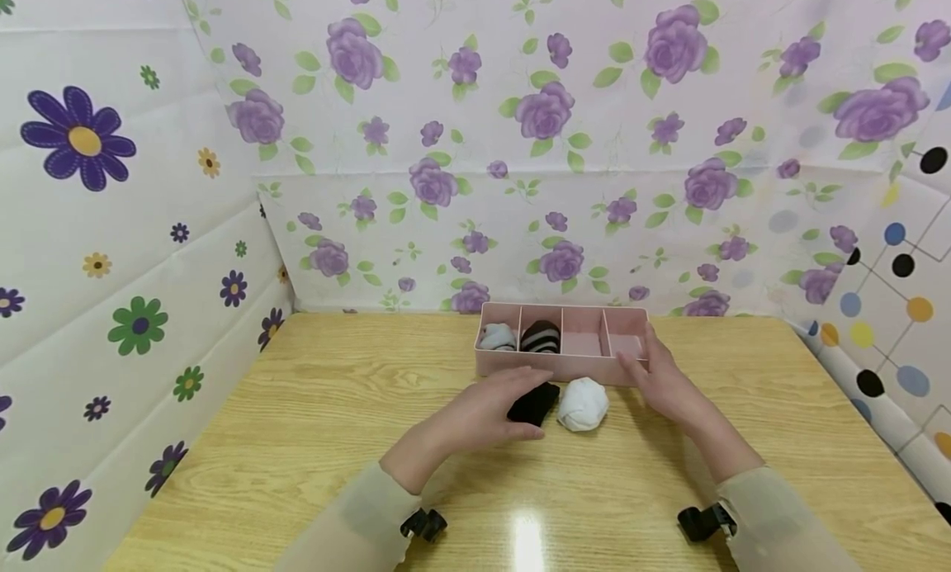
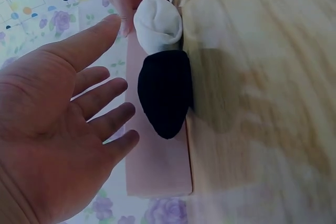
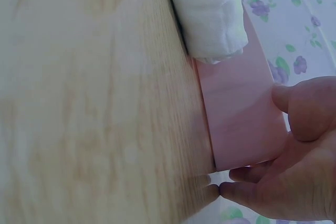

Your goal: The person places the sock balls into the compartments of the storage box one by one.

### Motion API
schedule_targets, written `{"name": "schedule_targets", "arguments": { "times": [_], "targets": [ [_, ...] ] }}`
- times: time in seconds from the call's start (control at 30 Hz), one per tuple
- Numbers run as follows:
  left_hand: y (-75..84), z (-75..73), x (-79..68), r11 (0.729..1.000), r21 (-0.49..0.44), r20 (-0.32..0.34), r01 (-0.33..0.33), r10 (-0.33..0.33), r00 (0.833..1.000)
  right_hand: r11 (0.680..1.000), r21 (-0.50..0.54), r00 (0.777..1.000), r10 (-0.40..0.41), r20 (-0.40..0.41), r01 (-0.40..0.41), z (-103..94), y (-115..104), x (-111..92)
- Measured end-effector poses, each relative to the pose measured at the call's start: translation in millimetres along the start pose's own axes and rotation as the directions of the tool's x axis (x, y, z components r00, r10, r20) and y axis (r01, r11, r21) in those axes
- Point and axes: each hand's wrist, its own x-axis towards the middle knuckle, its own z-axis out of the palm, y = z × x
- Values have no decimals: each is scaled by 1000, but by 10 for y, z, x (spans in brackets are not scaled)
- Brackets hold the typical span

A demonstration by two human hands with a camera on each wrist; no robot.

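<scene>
A pink box (image 1: 553, 366) with a row of compartments stands on the table. My right hand (image 1: 664, 382) holds its right end, thumb at the front rim and fingers round the end wall. In front of the box lie a black rolled sock (image 1: 537, 404) and, to its right, a white rolled sock (image 1: 583, 404). My left hand (image 1: 475, 415) is beside the black sock, fingers spread and thumb apart; a gap shows between hand and sock in the left wrist view. A light grey rolled sock (image 1: 497, 337) sits in the leftmost compartment, a dark striped rolled sock (image 1: 541, 338) in the one beside it.
The wood-grain table (image 1: 334, 440) has a flower-printed cloth (image 1: 446, 143) hanging behind it. More printed cloth stands along the left and right sides. Black camera mounts sit at both wrists.
</scene>
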Motion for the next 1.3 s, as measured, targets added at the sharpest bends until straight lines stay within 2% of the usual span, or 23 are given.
{"name": "schedule_targets", "arguments": {
  "times": [0.27, 0.57, 0.83, 1.03, 1.3],
  "targets": [
    [-88, 48, 35, 999, 18, 34, 38, -39, 999, 1000, 22, 1000, -22, -14, 22, 9, 48, 5],
    [-174, 75, 59, 998, 34, 34, 48, -49, 998, 1000, -2, 1000, 7, 1, -7, -13, -15, 1],
    [-229, 92, 68, 995, 98, -5, 30, -30, 1000, 1000, -4, 1000, 15, -3, -15, -7, 3, 25],
    [-234, 112, 74, 990, 110, -41, 87, -83, 996, 1000, 1, 1000, 24, 6, -24, -2, 2, 20],
    [-185, 132, 104, 983, 116, -11, 139, -139, 990, 1000, 4, 1000, 27, 12, -27, -7, 12, 9]
  ]
}}
